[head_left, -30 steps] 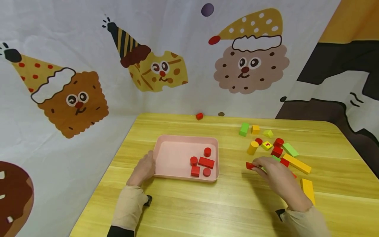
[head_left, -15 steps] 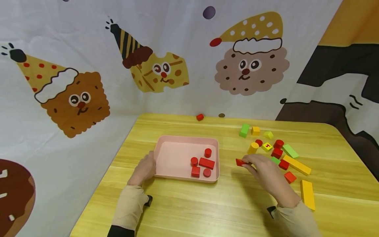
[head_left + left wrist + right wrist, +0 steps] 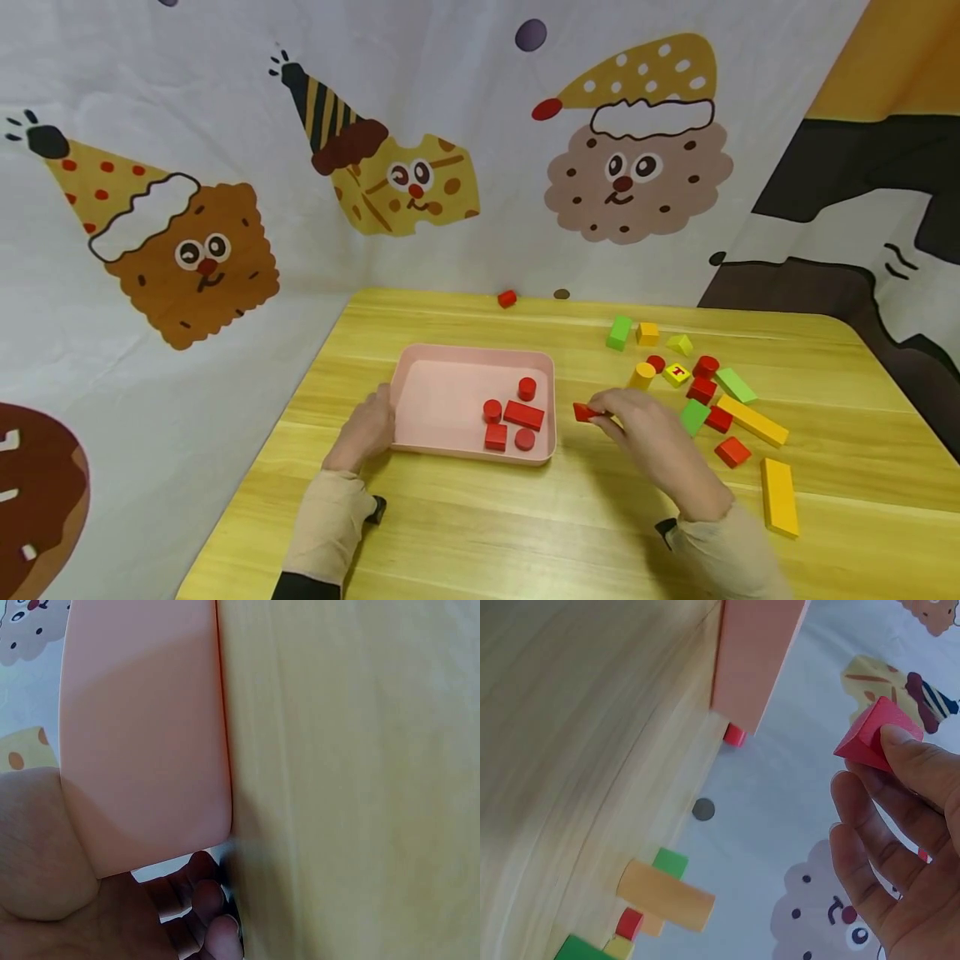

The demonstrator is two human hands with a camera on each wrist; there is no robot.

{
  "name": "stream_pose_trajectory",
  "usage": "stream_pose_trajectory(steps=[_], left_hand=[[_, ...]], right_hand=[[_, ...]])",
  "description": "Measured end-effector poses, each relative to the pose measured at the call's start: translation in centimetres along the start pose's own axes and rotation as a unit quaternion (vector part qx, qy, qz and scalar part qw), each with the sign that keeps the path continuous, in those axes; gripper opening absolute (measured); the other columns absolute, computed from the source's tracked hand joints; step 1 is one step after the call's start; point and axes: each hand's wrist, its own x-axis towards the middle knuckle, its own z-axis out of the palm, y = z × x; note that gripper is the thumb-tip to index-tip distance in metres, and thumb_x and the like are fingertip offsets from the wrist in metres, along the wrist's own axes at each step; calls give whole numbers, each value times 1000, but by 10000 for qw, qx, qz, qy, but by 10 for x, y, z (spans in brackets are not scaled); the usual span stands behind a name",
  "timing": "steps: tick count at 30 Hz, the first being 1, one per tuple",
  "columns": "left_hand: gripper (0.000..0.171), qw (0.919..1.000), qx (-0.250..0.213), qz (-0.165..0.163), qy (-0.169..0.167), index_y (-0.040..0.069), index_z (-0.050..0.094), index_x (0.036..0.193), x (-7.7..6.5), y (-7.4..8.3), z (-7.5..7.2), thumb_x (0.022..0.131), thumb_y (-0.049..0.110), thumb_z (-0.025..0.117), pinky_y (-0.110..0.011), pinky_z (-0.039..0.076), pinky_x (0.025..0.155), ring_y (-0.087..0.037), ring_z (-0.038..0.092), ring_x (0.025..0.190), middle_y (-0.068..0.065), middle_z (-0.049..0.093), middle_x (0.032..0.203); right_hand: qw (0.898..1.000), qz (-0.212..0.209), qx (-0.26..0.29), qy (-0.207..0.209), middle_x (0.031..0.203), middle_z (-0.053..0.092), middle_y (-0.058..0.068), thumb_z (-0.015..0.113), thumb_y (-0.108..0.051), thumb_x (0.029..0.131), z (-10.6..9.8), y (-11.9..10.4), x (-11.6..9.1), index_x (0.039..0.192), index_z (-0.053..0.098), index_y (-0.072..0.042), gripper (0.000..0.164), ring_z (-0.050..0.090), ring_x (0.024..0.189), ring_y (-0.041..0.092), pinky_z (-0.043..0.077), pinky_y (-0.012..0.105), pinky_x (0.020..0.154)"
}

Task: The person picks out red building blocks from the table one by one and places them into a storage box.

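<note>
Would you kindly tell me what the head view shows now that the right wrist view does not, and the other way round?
Only the head view shows the left hand and five red blocks lying in the tray.

Only the right wrist view shows the palm side of the right hand.

Both show the right hand holding a red block, part or all of the tray, the table and the yellow cylinder.
</note>
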Motion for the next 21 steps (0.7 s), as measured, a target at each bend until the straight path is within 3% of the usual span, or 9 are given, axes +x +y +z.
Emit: stream_pose_trajectory(steps=[10,21], left_hand=[[26,9998,-218,-19,-5,-4,42,123,0,0,-1,102,8,32,-48,46,69,-29,55,80,-17,54,95],[27,9998,-191,-71,-48,-4,41,124,-1,0,-1,102,8,32,-49,47,70,-31,55,82,-19,54,98]], right_hand=[[9998,-115,149,-105,95,69,-5,80,-13,80,9,-18,11,94,71,-16,17,64,89,16,53,37,78],[9985,-480,224,104,96,70,-7,80,-13,80,18,-30,20,96,72,-17,18,63,89,11,52,33,77]])
